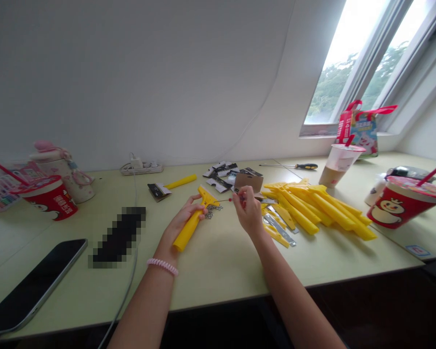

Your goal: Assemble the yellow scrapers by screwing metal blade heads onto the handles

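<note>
My left hand [189, 212] is wrapped round a yellow plastic scraper handle [189, 230], its wider head pointing away from me. From my closed right hand [247, 208] a slim screwdriver [223, 200] with a metal shaft and a bit of red reaches left to the scraper's head; its grip is hidden in my fingers. Whether the tip touches a screw is too small to tell. Small silvery screws [213, 210] lie in a heap just beyond the scraper. Right of my right hand are flat yellow pieces and metal blades [278, 229], beside a pile of yellow handles [312, 206].
A yellow scraper with a black packaged head [160, 191] lies at the back, near black-and-white packets [220, 174] and a brown cardboard box [249, 182]. Another screwdriver [305, 166] rests behind. Drinks cups [392, 203] stand right, another cup [51, 198] left, near a tablet [32, 281] and cable [132, 276].
</note>
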Demonstrator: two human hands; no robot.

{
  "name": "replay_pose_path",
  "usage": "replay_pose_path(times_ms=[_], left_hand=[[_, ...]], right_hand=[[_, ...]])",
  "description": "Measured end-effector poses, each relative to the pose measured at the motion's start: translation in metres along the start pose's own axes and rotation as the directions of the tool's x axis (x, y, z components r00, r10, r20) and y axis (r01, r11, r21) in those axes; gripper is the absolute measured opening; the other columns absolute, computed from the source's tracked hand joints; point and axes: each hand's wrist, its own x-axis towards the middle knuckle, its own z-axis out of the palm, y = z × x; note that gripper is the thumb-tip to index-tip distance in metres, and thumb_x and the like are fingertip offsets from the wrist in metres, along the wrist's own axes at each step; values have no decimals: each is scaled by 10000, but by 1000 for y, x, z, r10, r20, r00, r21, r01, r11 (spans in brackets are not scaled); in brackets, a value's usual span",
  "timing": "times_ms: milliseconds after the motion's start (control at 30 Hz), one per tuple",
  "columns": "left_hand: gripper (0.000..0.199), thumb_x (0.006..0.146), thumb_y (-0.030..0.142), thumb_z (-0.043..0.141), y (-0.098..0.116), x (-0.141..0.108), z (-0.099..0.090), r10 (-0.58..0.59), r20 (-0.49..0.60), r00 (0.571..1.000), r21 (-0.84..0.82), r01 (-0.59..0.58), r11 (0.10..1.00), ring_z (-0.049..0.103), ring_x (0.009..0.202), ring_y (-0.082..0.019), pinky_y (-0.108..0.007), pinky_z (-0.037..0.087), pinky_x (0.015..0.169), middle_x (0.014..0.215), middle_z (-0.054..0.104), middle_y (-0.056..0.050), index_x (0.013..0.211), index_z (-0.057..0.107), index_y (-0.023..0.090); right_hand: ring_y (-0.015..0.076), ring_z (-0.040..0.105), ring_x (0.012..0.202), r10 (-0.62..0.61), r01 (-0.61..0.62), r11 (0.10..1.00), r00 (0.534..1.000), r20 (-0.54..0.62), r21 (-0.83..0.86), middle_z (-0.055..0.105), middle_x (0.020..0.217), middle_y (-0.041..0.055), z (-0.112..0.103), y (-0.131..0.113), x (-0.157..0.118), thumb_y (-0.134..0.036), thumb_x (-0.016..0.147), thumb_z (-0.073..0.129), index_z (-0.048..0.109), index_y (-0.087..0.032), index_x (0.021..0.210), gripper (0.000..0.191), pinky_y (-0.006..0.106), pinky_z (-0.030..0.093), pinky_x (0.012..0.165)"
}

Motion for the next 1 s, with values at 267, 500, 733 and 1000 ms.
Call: replay_pose_path(times_ms=[267,500,733,1000], left_hand=[[559,685,122,580,0,-1,0,-4,-1,1000,5,4,1000,493,459,-60,-150,375,457,672,552,-15,1180,338,214],[508,695,111,567,2,-6,4,8,16,1000,9,-8,1000,503,487,-62,-146,375,468,690,563,-23,1135,332,211],[527,683,96,558,3,-5,6,4,29,1000,-8,-3,1000,489,478,-60,-144,357,459,664,550,-7,1129,301,209],[534,672,95,570,3,-5,5,6,13,1000,-13,-6,1000,488,479,-62,-157,356,458,670,548,-4,1128,312,198]], right_hand=[[140,470,517,66,-62,997,995,69,-55,503,612,-17,-3,-2,0,-272,848,333,415,-212,813,108,234,293,483],[97,430,472,2,-3,999,1000,-21,-40,516,582,-30,0,0,0,-312,819,442,457,-189,821,124,208,310,493],[108,466,492,27,-24,995,999,29,-99,528,550,-14,-2,0,0,-345,861,379,576,-186,751,276,214,308,490],[144,518,680,-120,119,992,993,-4,-51,571,722,32,-4,-2,2,-266,850,372,586,-173,947,252,245,393,643]])
